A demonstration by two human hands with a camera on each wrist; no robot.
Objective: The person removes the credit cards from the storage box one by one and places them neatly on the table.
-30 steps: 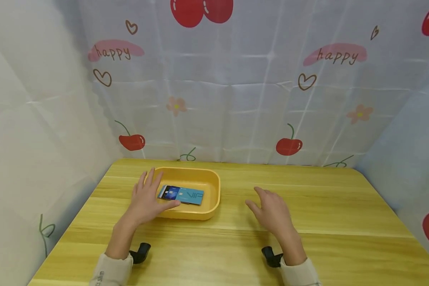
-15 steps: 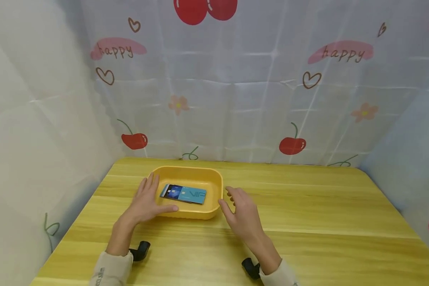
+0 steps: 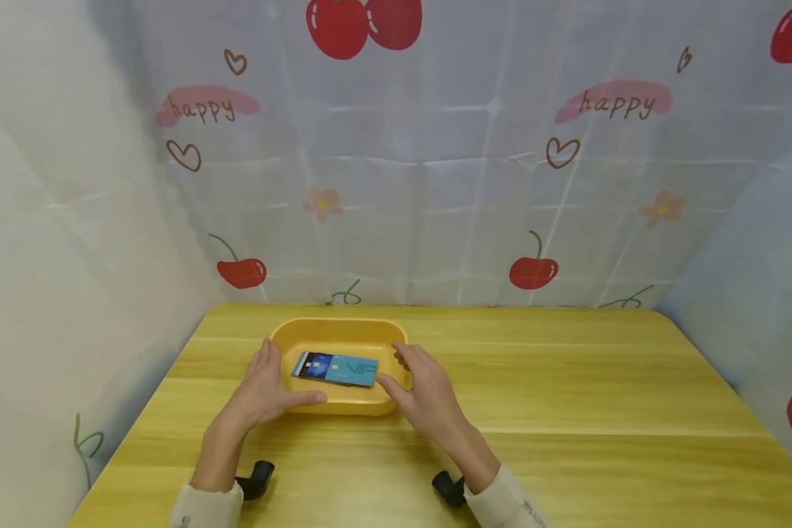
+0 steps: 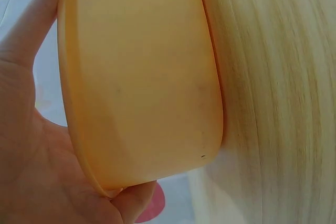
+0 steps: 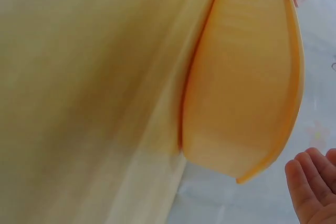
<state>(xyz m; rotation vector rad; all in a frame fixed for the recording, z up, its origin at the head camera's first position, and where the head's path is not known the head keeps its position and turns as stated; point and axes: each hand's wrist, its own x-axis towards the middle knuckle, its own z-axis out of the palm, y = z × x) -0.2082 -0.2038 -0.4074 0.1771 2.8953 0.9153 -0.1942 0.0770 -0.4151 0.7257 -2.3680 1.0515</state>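
Observation:
A yellow plastic tray point(image 3: 339, 408) with rounded corners stands on the table. Several overlapping cards lie in it, a light blue VIP card point(image 3: 355, 370) on top and a dark blue card point(image 3: 319, 365) showing to its left. My left hand point(image 3: 257, 392) grips the tray's left end, thumb along the front rim; in the left wrist view a finger reaches round beneath the rim. My right hand point(image 3: 429, 392) hovers at the right end, fingers over the rim and thumb by the front right corner. In the right wrist view its fingers point(image 5: 310, 179) are apart from the tray wall.
The tray rests on a yellow wood-grain table point(image 3: 567, 411). Behind it hangs a white curtain point(image 3: 435, 220) with cherries, hearts and flowers, and further white sheets close off both sides. A black mount point(image 3: 257, 480) sits at the left wrist, another black mount point(image 3: 449, 489) at the right.
My right hand has moved left from the bare table to the tray's right end. The left hand has settled closer against the left end. The cards lie as before.

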